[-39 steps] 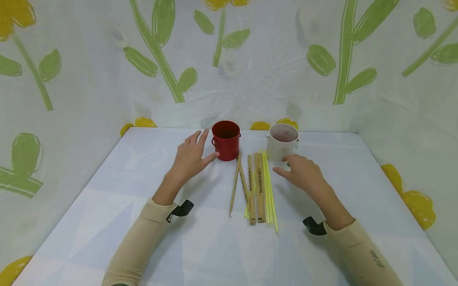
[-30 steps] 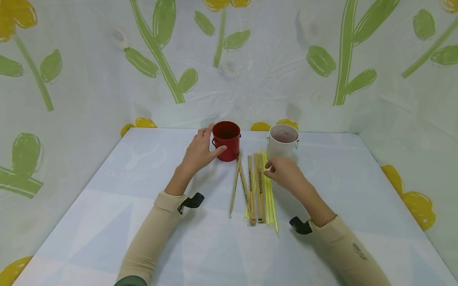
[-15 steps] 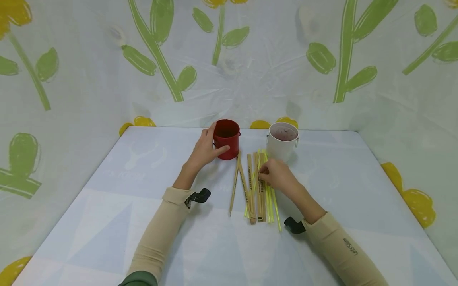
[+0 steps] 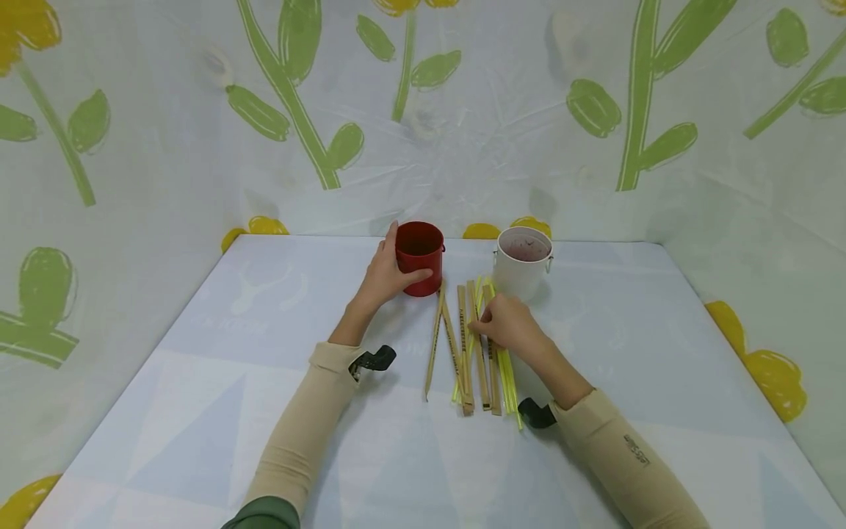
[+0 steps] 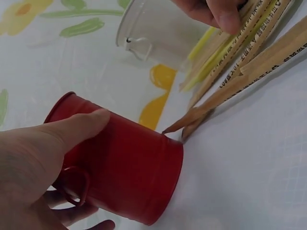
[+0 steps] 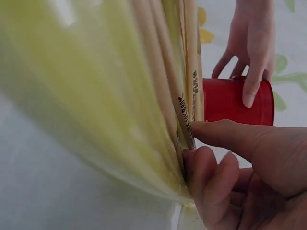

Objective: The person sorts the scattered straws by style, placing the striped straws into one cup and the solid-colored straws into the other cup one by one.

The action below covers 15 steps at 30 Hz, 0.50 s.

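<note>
My left hand (image 4: 390, 275) holds a red metal bucket (image 5: 129, 158) by its side. In the left wrist view its thumb lies across the front wall, with fingers round behind near the wire handle. My right hand (image 4: 512, 323) is in a row of straws in front of a white bucket (image 4: 515, 275). Its thumb and curled forefinger pinch at a brown paper-wrapped straw (image 6: 184, 115). Several more brown paper-wrapped straws (image 4: 464, 353) with dark print lie to the left, and yellow straws (image 4: 507, 382) lie under and right of this hand.
Both buckets stand near the back edge of the table (image 4: 198, 411), which has a pale blue patterned cover. Behind it hangs a white cloth (image 4: 463, 169) with printed green stems and yellow flowers. Two brown straws (image 4: 432, 353) meet at the red bucket's base.
My left hand has moved right onto the red bucket. My right hand has come left and down from the white bucket into the straws, and a few brown and yellow ones have shifted right.
</note>
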Each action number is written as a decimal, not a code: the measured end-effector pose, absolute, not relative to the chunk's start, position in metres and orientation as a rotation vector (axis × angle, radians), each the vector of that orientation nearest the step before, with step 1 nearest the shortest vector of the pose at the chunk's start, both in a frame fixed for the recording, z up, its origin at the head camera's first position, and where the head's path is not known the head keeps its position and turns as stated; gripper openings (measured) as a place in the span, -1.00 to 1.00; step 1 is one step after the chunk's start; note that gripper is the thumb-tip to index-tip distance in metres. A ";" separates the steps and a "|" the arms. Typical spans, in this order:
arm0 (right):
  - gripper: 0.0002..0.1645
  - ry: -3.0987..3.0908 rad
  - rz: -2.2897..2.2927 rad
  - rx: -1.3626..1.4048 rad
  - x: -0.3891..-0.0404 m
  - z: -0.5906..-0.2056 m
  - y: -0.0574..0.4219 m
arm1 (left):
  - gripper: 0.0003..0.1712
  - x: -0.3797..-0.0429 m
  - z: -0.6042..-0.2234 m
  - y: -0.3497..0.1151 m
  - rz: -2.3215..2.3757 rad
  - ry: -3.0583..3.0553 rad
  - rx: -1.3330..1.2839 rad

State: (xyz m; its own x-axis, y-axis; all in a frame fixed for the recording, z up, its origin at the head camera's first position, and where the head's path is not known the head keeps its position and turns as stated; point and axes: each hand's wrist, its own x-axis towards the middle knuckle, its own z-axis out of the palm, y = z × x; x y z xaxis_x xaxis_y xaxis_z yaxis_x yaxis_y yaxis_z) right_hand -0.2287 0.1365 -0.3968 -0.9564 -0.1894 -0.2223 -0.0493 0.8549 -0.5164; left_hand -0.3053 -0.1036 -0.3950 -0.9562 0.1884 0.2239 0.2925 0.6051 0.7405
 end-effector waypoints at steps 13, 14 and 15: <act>-0.68 2.638 -0.927 -0.236 -0.241 -0.407 0.133 | 0.27 -0.312 -0.403 -0.104 -1.328 -2.602 -0.346; -0.69 2.624 -0.942 -0.243 -0.242 -0.407 0.133 | 0.26 -0.313 -0.403 -0.104 -1.327 -2.596 -0.339; -0.69 2.607 -0.955 -0.239 -0.243 -0.407 0.133 | 0.24 -0.313 -0.404 -0.105 -1.322 -2.591 -0.332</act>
